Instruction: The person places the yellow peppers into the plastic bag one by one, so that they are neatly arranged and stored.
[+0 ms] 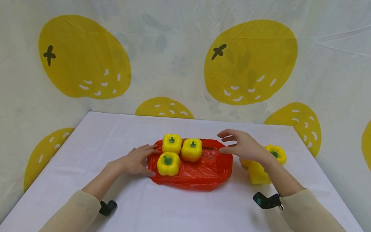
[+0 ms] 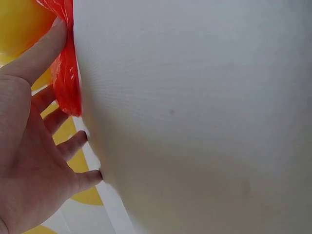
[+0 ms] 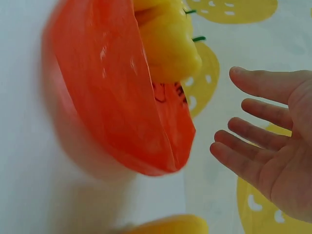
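Spread wide and clasping nothing, the left grip (image 1: 135, 161) rests at the left end of the red bag (image 1: 200, 174), its thumb touching the plastic near the front corner; the right grip (image 1: 244, 146) is empty too, its fingers loosely bent just beyond the bag's right end and apart from it. That bag lies near the middle of the desk (image 1: 177, 214), and three yellow peppers (image 1: 191, 151) stand close together in its left half, stems up, inside the raised rim. For steady work, the left grip would do best to brace the plastic lightly rather than squeeze it, since a thin film will probably crumple and could tip the nearest pepper. Smooth skins may slip, so fingers curved round the body seem safer than a pinch at the stem. To the right sit loose yellow peppers (image 1: 260, 174), partly hidden by the right hand and forearm; lifting that wrist a little would help avoid nudging them. Both arms reach forward from the near edge, the left angled in with fingertips low, the right higher with its palm turned inward. A black wrist camera (image 1: 266, 200) hangs by the right sleeve (image 1: 315, 219), and a fruit-print cloth (image 1: 173, 63) rises behind everything.
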The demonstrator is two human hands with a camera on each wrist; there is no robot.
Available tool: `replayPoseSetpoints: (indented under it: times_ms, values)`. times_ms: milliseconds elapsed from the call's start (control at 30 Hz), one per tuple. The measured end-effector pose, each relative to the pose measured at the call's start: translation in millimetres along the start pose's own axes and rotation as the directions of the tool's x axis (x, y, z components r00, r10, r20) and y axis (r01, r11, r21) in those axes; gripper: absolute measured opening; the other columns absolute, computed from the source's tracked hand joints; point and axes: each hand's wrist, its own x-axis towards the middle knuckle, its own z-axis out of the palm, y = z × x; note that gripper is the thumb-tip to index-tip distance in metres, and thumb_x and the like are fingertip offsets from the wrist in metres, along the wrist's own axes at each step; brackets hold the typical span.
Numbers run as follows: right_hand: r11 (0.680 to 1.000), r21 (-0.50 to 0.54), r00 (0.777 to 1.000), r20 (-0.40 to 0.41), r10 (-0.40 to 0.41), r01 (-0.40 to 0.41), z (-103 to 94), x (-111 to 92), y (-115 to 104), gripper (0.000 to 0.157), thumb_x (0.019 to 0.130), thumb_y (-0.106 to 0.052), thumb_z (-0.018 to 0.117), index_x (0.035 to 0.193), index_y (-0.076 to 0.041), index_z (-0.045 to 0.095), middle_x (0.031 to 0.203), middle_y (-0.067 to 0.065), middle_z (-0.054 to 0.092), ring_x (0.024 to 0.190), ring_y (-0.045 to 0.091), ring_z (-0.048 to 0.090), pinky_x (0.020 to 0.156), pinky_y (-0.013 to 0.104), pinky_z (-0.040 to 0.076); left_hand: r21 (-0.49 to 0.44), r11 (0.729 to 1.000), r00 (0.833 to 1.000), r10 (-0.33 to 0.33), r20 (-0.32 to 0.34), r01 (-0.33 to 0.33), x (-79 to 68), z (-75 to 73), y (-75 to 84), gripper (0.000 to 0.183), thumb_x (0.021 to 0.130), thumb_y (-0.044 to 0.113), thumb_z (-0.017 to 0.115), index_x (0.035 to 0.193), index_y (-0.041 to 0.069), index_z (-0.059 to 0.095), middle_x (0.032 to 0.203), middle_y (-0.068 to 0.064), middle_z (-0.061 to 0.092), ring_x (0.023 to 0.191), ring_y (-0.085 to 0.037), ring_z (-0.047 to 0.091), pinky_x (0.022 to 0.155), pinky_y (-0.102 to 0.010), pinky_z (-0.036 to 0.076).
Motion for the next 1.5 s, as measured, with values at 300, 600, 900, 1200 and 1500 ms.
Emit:
replayPoseSetpoints:
  times_ms: [300, 600, 900, 1200, 1500]
  values:
    - [0.999, -0.030, 0.998, -0.062, 0.021, -0.023, -30.4, -27.3, 17.6, 0.048, 0.094, -0.022, 0.077, 0.135, -0.005, 0.059, 0.136, 0.015, 0.061, 0.127, 0.038, 0.056, 0.096, 0.050, 0.055, -0.006, 1.000, 1.000, 0.005, -0.003, -0.005, -1.0, -1.4, 2.2, 0.080, 0.083, 0.041, 0.084, 0.152, 0.017, 0.049, 0.164, -0.012, 0.033, 0.152, -0.040, 0.020, 0.117, -0.071, 0.011]
    - [0.995, -0.069, 0.991, -0.121, 0.059, -0.067, -57.7, -47.9, 40.3, 0.050, 0.096, -0.025, 0.075, 0.138, -0.004, 0.057, 0.138, 0.018, 0.059, 0.130, 0.038, 0.054, 0.100, 0.053, 0.052, -0.010, 1.000, 1.000, 0.010, -0.003, -0.010, -1.2, -2.3, 4.1, 0.080, 0.083, 0.040, 0.084, 0.151, 0.017, 0.049, 0.164, -0.012, 0.033, 0.152, -0.040, 0.021, 0.117, -0.071, 0.012]
    - [0.992, -0.070, 0.982, -0.161, 0.095, -0.107, -78.6, -64.6, 63.8, 0.056, 0.097, -0.027, 0.074, 0.142, -0.001, 0.052, 0.142, 0.023, 0.055, 0.132, 0.041, 0.051, 0.095, 0.032, 0.056, -0.007, 1.000, 1.000, 0.006, 0.000, -0.006, -1.2, -2.7, 5.1, 0.081, 0.083, 0.041, 0.084, 0.151, 0.017, 0.049, 0.164, -0.012, 0.033, 0.152, -0.040, 0.021, 0.117, -0.071, 0.012]
    - [0.984, -0.086, 0.973, -0.188, 0.137, -0.155, -88.1, -81.5, 80.4, 0.058, 0.099, -0.023, 0.071, 0.145, 0.003, 0.047, 0.146, 0.031, 0.047, 0.136, 0.051, 0.042, 0.102, 0.067, 0.043, -0.007, 1.000, 1.000, -0.004, -0.001, 0.004, -1.3, -0.9, 4.1, 0.082, 0.082, 0.041, 0.085, 0.152, 0.017, 0.049, 0.164, -0.011, 0.033, 0.152, -0.040, 0.020, 0.118, -0.070, 0.011]
    - [0.973, -0.083, 0.969, -0.146, 0.201, -0.215, -91.7, -91.4, 93.8, 0.064, 0.097, -0.027, 0.074, 0.146, 0.002, 0.046, 0.149, 0.032, 0.044, 0.138, 0.055, 0.035, 0.102, 0.073, 0.039, -0.006, 1.000, 1.000, 0.015, -0.010, -0.015, -1.8, -0.8, 2.7, 0.082, 0.082, 0.042, 0.084, 0.152, 0.016, 0.049, 0.164, -0.011, 0.033, 0.152, -0.041, 0.020, 0.117, -0.071, 0.011]
